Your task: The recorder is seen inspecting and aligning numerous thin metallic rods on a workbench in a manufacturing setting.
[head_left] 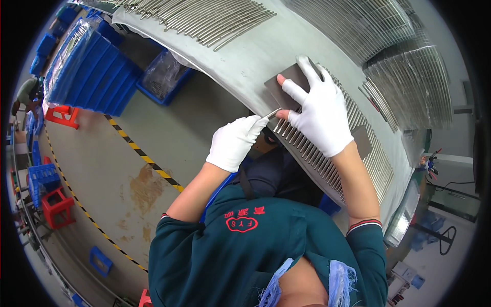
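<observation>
My left hand (234, 143), in a white glove, is closed around a thin metal rod (273, 113) whose end sticks out past the fingers. My right hand (321, 110), gloved with the thumb and one fingertip bare, spreads its fingers over a dark grey flat plate (276, 92). Its thumb tip is right by the rod's end; I cannot tell whether they touch. Under and beside this hand lies a long row of metal rods (302, 145) along the table's near edge. A second grey piece (362, 140) rests on the row beside my right wrist.
More loose rods (204, 20) lie at the far side of the covered table (238, 66). Film-wrapped rod bundles (414, 87) are stacked at the right. Left of the table are stacked blue crates (94, 77), a blue bin (163, 77) and red stools (56, 207) on the floor.
</observation>
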Available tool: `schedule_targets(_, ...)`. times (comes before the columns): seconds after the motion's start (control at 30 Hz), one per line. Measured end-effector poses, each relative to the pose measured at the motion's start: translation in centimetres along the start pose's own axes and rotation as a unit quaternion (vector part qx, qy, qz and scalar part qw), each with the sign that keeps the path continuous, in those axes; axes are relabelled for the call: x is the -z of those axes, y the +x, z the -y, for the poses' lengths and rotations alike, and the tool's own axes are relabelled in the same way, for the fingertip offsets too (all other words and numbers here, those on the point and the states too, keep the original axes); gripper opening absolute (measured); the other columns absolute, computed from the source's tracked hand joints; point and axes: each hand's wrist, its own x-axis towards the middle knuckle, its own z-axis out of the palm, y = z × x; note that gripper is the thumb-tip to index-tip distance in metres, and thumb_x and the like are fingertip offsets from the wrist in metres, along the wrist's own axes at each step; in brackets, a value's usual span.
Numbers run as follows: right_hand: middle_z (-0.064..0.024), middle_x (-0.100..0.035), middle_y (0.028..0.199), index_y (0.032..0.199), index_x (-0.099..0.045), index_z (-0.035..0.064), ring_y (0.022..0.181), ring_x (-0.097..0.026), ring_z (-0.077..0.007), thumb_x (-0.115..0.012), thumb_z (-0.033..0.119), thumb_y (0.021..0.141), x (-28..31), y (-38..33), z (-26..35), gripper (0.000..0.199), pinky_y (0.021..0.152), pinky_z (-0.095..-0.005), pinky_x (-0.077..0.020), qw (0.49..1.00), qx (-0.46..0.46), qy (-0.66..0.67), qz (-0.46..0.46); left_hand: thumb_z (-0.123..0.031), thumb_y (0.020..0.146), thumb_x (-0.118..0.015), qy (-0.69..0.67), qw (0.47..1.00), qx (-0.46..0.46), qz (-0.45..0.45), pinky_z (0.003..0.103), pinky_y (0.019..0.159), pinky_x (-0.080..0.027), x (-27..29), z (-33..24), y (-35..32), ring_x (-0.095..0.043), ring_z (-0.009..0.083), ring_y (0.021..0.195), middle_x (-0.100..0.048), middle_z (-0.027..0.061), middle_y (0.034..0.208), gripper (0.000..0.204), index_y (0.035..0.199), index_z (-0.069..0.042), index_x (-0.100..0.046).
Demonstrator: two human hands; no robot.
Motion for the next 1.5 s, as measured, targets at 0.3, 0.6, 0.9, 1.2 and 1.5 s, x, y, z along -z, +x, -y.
schedule_targets(0.3, -0.0153, -0.042, 0.150, 0.126, -0.066, 0.0255, 0.127, -0.048, -0.0436, -0.081, 0.039, 0.072, 1.5, -1.7, -0.7, 0.057, 0.100, -0.0504, -0.0465, 0.999, 0.023, -0.010, 0.032, -0.039, 0.101, -0.054, -0.035, 0.987, 0.090, 0.130, 0.039, 0.078, -0.053, 1.4, -0.9, 0.8, -0.067, 0.0350, 0.088, -0.070, 0.0160, 0.094, 0.035, 0.111, -0.010, -0.069)
schedule_targets(0.6, -0.0145, -0.044, 0.149, 0.121, -0.069, 0.0229, 0.129, -0.047, -0.0415, -0.087, 0.033, 0.060, 3.2, -6.0, -1.7, 0.064, 0.101, -0.0508, -0.0459, 0.995, -0.016, -0.002, 0.095, -0.037, 0.098, -0.060, -0.072, 0.988, 0.093, 0.100, 0.037, 0.075, -0.053, 0.7, -0.6, 0.2, -0.068, 0.0323, 0.086, -0.070, 0.0159, 0.095, 0.032, 0.109, -0.009, -0.071)
schedule_targets(0.9, -0.0151, -0.044, 0.148, 0.128, -0.064, 0.0230, 0.129, -0.047, -0.0416, -0.083, 0.037, 0.067, 0.5, -1.1, 0.0, 0.065, 0.101, -0.0489, -0.0458, 1.000, 0.009, 0.004, 0.010, -0.040, 0.098, -0.058, 0.003, 0.999, 0.015, 0.033, 0.039, 0.072, -0.053, 0.0, -0.5, -0.1, -0.068, 0.0314, 0.080, -0.070, 0.0135, 0.090, 0.032, 0.108, -0.012, -0.070)
schedule_targets(1.2, -0.0129, -0.046, 0.147, 0.127, -0.065, 0.0225, 0.128, -0.049, -0.0410, -0.081, 0.036, 0.072, 2.0, -2.4, -0.5, 0.059, 0.101, -0.0488, -0.0463, 0.998, 0.022, -0.004, 0.054, -0.040, 0.099, -0.054, 0.037, 0.998, 0.007, 0.045, 0.043, 0.063, -0.054, 0.0, -0.2, -0.4, -0.067, 0.0321, 0.074, -0.068, 0.0091, 0.085, 0.027, 0.107, -0.017, -0.066)
schedule_targets(1.5, -0.0165, -0.042, 0.152, 0.130, -0.065, 0.0176, 0.131, -0.048, -0.0395, -0.083, 0.046, 0.068, 3.4, -6.7, -4.4, 0.070, 0.107, -0.0475, -0.0432, 0.992, -0.021, 0.087, 0.088, -0.038, 0.097, -0.058, 0.093, 0.993, -0.055, -0.040, 0.041, 0.062, -0.055, -0.8, 0.4, -0.4, -0.068, 0.0310, 0.073, -0.070, 0.0083, 0.086, 0.025, 0.104, -0.016, -0.068)
